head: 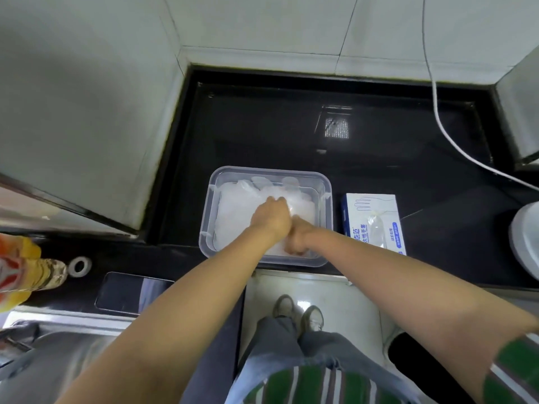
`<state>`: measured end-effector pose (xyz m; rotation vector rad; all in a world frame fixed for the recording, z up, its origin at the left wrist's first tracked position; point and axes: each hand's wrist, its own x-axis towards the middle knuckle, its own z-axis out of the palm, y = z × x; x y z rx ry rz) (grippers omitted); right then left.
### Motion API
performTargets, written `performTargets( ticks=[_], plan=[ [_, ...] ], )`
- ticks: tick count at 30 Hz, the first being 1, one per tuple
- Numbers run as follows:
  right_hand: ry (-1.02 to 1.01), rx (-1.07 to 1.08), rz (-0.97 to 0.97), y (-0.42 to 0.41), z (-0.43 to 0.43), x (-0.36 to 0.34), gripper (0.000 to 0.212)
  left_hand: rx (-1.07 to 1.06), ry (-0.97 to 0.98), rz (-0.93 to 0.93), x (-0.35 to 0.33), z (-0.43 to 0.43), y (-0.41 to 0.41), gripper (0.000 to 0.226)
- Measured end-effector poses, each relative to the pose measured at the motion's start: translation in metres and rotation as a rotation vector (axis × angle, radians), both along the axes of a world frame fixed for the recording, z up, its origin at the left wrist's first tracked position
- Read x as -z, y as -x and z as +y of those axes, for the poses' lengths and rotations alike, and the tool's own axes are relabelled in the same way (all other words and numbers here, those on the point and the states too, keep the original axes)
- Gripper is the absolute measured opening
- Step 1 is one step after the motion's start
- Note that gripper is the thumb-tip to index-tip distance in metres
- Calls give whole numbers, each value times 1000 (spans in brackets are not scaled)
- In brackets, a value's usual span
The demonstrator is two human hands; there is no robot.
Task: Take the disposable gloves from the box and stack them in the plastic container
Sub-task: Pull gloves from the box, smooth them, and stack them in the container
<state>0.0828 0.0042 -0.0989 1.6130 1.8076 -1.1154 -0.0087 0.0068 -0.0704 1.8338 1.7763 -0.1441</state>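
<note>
- Now pressing gloves (237, 207) into plastic container (205, 220) with left hand (271, 218) and right hand (298, 238), both curled; grip unclear.
- Smoothing outward gently, keeping layers squared.

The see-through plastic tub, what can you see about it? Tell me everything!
The plastic container is a clear, shallow rectangle with rounded corners and a thick rim, no lid on. It sits flat at the front edge of the black counter, left of the glove box. Whitish gloves fill it; the left hand and right hand touch them.
</note>
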Motion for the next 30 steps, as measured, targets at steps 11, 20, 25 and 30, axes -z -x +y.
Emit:
performTargets(
  ticks=[11,20,25,30],
  plan=[
    [-296,185,225,1,5,3,41,31,206,219,38,-13,45,89],
    [-129,46,18,1,-4,18,105,21,234,209,40,-10,47,116],
    [-122,-9,-71,3,-6,19,115,-26,206,135,47,-12,53,117],
    [-97,3,-73,3,-6,19,113,-23,325,133,51,-8,55,114]
  ],
)
